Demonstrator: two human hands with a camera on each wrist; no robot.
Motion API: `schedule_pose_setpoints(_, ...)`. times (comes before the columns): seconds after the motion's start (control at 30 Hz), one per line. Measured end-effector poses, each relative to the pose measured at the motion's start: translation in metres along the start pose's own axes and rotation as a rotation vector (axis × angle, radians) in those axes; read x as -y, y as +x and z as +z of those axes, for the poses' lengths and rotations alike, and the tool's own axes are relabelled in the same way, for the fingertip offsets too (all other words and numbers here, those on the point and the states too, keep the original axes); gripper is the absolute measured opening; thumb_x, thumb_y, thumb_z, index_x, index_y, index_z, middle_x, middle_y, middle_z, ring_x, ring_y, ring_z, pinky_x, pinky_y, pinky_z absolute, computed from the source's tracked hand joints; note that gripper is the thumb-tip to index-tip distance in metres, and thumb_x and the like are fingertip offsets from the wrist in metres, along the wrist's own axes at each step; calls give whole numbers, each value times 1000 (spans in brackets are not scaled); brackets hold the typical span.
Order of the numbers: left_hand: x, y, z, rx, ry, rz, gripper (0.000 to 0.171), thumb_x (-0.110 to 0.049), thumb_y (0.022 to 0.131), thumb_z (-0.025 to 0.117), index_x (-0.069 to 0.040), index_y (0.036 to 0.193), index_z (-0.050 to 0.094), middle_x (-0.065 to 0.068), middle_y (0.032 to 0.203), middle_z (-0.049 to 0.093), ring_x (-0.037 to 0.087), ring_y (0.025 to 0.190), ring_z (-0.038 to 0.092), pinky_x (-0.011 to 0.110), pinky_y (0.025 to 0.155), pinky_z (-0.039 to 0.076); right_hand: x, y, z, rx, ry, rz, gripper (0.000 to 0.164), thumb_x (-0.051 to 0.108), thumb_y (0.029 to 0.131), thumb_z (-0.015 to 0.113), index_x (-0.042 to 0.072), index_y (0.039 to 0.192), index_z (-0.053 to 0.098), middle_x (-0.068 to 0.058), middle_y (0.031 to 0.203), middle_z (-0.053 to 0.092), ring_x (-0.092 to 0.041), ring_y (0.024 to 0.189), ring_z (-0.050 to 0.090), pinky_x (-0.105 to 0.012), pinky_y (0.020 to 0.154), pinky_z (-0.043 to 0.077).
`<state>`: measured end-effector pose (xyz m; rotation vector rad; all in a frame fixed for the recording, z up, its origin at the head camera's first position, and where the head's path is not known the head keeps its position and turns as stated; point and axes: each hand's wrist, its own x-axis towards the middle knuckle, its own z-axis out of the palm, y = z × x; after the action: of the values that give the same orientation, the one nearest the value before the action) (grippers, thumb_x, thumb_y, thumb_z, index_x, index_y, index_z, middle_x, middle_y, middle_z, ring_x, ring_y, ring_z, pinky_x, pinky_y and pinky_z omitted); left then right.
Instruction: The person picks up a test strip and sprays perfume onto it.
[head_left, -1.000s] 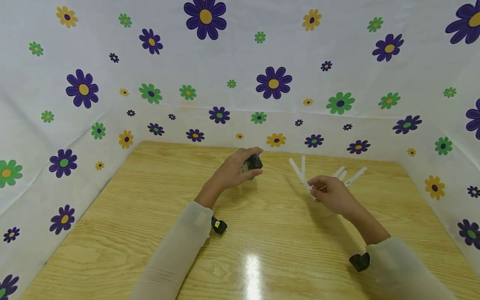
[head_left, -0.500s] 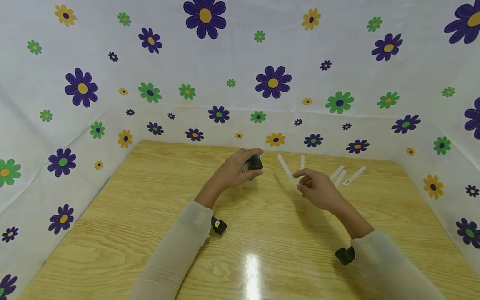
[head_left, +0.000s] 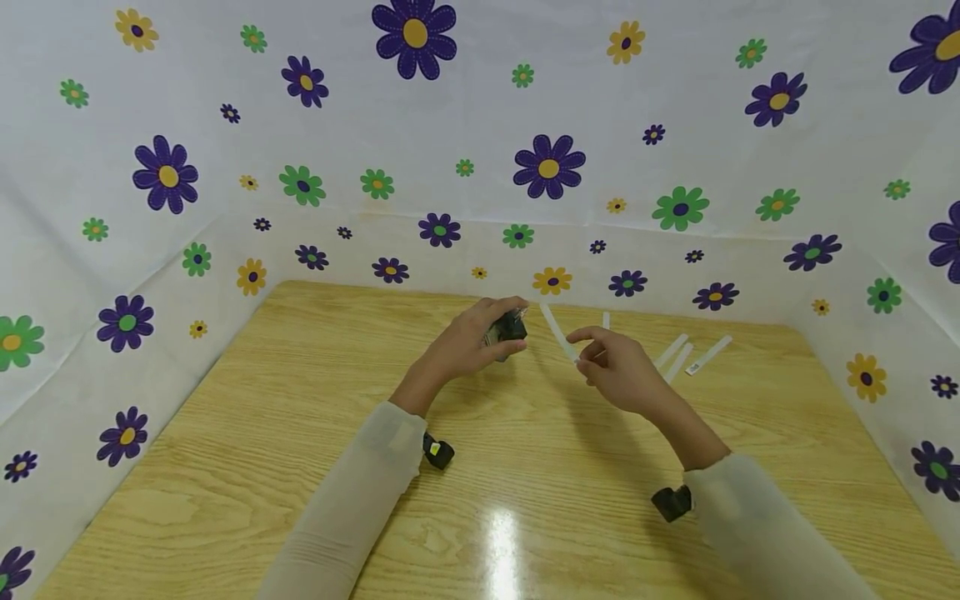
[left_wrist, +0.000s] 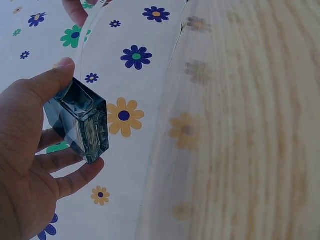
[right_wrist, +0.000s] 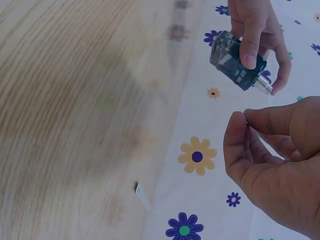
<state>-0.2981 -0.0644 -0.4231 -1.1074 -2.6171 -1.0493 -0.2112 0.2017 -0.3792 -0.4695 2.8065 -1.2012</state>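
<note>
My left hand grips a small faceted blue glass perfume bottle, held tilted above the table. In the right wrist view the bottle's bare silver spray nozzle points toward my right hand, and the left index finger reaches near it. My right hand pinches the lower end of a white paper test strip between thumb and index finger. The strip slants up and left, its top end just right of the bottle. From the right wrist, fingers hide most of this strip.
Several more white paper strips lie on the wood-grain table, one standing out behind my right hand and others to its right, among them a labelled strip. White cloth with printed flowers walls off the back and sides.
My right hand has moved left with the pinched strip, bringing the strip's upper end close to the bottle. The left hand and bottle have stayed in place.
</note>
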Motion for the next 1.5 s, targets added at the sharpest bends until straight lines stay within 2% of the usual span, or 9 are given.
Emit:
schedule_pose_setpoints(0.23,0,0,1,-3,17,-17,62,-49,98,68,-32,153,45,10,148,51,33,132,53,57,104,47,7,4,2,-1,5,-20,34,2,103,59,4,136,59,-19,103,68,-35,85,70,-36,69,58)
schedule_pose_setpoints(0.5,0,0,1,-10,15,-1,61,-47,99,67,-32,153,44,11,147,51,34,131,54,57,103,47,13,3,4,7,10,-25,33,1,103,58,3,136,59,-19,103,67,-34,85,70,-35,68,58)
schedule_pose_setpoints(0.7,0,0,0,-16,21,17,60,-46,100,65,-28,153,43,11,148,51,33,134,51,57,105,45,14,3,4,22,18,-39,34,0,102,58,1,136,59,-20,103,67,-33,86,70,-35,69,58)
schedule_pose_setpoints(1.0,1,-1,1,0,24,3,62,-46,100,65,-26,154,43,9,149,51,32,137,49,56,108,43,14,4,5,34,12,-46,33,1,103,58,1,136,59,-20,103,67,-33,85,70,-36,68,57)
schedule_pose_setpoints(1.33,4,-1,1,-30,27,37,60,-45,100,65,-26,153,45,9,147,53,31,134,52,55,106,45,14,3,5,40,3,-49,33,0,102,58,1,136,59,-20,104,67,-34,86,70,-36,69,58)
schedule_pose_setpoints(1.5,4,-1,1,-23,24,43,61,-45,100,65,-28,154,43,12,148,51,33,133,52,56,105,46,12,4,6,37,-1,-50,33,0,103,58,1,136,58,-21,105,67,-34,86,70,-36,68,57)
